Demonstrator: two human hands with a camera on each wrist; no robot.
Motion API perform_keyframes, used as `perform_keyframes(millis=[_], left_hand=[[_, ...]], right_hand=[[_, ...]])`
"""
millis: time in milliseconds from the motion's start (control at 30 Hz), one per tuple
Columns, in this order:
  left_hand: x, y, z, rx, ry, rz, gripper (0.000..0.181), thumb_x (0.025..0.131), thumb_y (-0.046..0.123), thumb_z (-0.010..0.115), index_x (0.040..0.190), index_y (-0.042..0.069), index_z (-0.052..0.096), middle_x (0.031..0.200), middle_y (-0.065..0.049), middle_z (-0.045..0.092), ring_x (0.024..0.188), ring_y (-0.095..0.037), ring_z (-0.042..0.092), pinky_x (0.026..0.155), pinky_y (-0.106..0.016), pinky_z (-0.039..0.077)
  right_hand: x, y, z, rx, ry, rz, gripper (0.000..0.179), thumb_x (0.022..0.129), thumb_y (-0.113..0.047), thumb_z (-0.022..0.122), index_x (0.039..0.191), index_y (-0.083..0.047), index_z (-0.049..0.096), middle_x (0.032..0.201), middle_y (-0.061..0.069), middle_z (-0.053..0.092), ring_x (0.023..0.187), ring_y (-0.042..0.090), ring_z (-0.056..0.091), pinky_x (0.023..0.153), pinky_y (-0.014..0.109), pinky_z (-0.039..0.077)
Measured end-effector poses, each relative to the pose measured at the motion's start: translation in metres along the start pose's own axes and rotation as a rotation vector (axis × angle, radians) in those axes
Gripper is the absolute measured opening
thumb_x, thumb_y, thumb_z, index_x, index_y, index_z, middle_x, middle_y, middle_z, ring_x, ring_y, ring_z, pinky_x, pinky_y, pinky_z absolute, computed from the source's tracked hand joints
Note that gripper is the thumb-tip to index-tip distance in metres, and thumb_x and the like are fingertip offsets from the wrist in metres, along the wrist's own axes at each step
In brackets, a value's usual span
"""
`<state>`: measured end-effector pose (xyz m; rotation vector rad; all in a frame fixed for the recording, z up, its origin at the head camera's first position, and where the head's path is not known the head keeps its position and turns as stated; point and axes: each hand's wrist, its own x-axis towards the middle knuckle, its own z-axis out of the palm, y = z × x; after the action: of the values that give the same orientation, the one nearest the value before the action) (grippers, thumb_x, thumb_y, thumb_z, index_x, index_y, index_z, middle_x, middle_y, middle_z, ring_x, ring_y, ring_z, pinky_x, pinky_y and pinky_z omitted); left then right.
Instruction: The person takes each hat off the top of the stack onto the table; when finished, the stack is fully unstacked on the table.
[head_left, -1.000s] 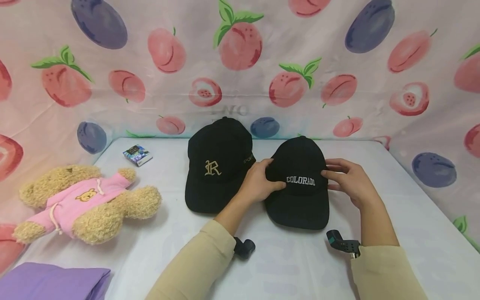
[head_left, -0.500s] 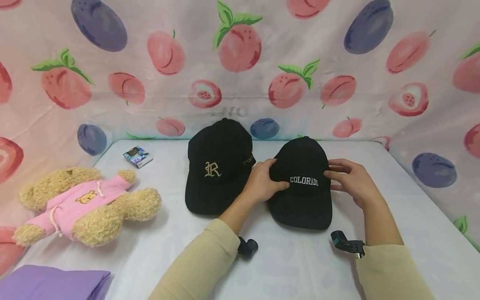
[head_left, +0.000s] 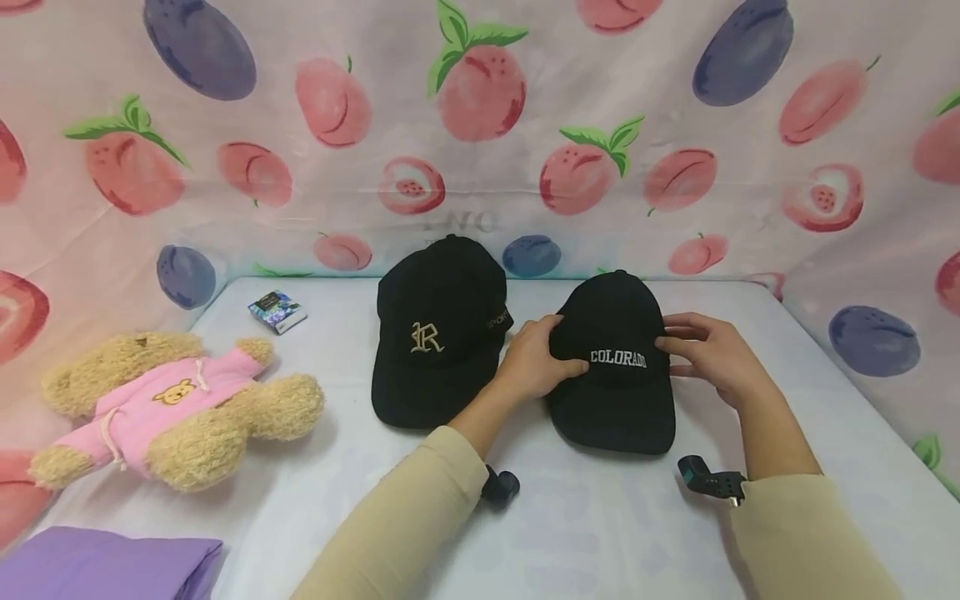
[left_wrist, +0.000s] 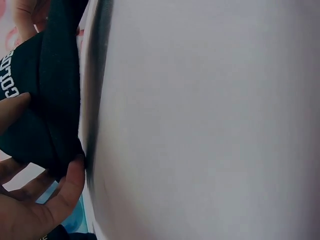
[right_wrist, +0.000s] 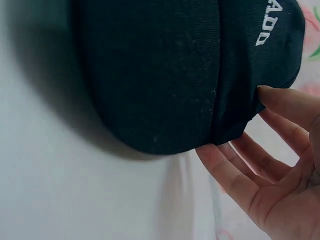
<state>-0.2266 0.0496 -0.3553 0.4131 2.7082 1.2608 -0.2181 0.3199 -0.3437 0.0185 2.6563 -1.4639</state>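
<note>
A black baseball cap [head_left: 615, 417] with white COLORADO lettering is held between both hands, its brim toward me. My left hand [head_left: 531, 362] grips the cap's left side, thumb on the front by the lettering. In the left wrist view, the fingers [left_wrist: 70, 182] curl at the edge of the cap [left_wrist: 57, 90]. My right hand [head_left: 712, 358] holds the opposite side. The right wrist view has its thumb [right_wrist: 285, 102] on the front of the cap [right_wrist: 155, 75] and the other fingers at the lower edge. Whether the cap touches the table is unclear.
Left of my left hand stands another black cap [head_left: 442, 367] with a gold R. A teddy bear [head_left: 168, 400] in a pink hoodie lies at the left, a small patterned box [head_left: 277, 312] behind it. Purple folded fabric [head_left: 112, 562] occupies the near-left corner. Fruit-print cloth [head_left: 480, 183] hangs behind the table.
Both hands have shifted a little to the right, carrying or sliding the COLORADO cap with them. The gap to the gold-R cap has widened. The other things stay put.
</note>
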Motion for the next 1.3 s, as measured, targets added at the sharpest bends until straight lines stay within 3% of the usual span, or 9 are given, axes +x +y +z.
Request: perform_keyframes(millis=[367,633,833,1133,1300], left_hand=[[0.006,0.006,0.013,0.030,0.003,-0.012,0.076,0.091,0.036,0.078,0.156,0.016,0.045,0.147,-0.014,0.053,0.135,-0.031,0.055,0.113,-0.044,0.046],[0.010,0.005,0.019,0.038,0.006,-0.034,0.076,0.090,0.037,0.079,0.156,0.017,0.046,0.147,-0.013,0.054,0.135,-0.030,0.055,0.112,-0.042,0.047],[0.012,0.007,0.023,0.029,0.009,-0.043,0.076,0.091,0.038,0.079,0.156,0.017,0.046,0.146,-0.012,0.054,0.135,-0.029,0.055,0.112,-0.042,0.047],[0.015,0.014,0.025,0.059,0.022,-0.045,0.076,0.091,0.040,0.078,0.156,0.017,0.046,0.147,-0.010,0.055,0.136,-0.027,0.055,0.112,-0.041,0.047],[0.018,0.017,0.025,0.067,0.026,-0.041,0.075,0.091,0.040,0.078,0.155,0.016,0.047,0.147,-0.010,0.054,0.136,-0.026,0.055,0.112,-0.039,0.046]], right_hand=[[0.002,0.009,-0.006,-0.016,-0.008,0.004,0.056,0.104,-0.023,0.061,0.152,0.003,0.044,0.150,0.033,0.047,0.093,-0.007,0.062,0.086,0.032,0.062],[0.003,0.016,-0.008,-0.020,-0.008,0.027,0.058,0.105,-0.024,0.059,0.154,0.003,0.042,0.152,0.034,0.045,0.101,0.004,0.065,0.088,0.034,0.061],[0.005,0.021,-0.009,-0.032,0.007,0.033,0.058,0.105,-0.025,0.059,0.154,0.002,0.041,0.153,0.034,0.045,0.101,0.004,0.065,0.088,0.035,0.061],[0.011,0.023,-0.017,-0.015,0.001,-0.002,0.058,0.105,-0.021,0.059,0.154,0.003,0.039,0.153,0.036,0.042,0.092,-0.010,0.061,0.085,0.031,0.062],[0.013,0.024,-0.020,-0.024,0.001,-0.001,0.059,0.106,-0.022,0.058,0.155,0.004,0.038,0.154,0.037,0.040,0.092,-0.011,0.060,0.084,0.029,0.062]])
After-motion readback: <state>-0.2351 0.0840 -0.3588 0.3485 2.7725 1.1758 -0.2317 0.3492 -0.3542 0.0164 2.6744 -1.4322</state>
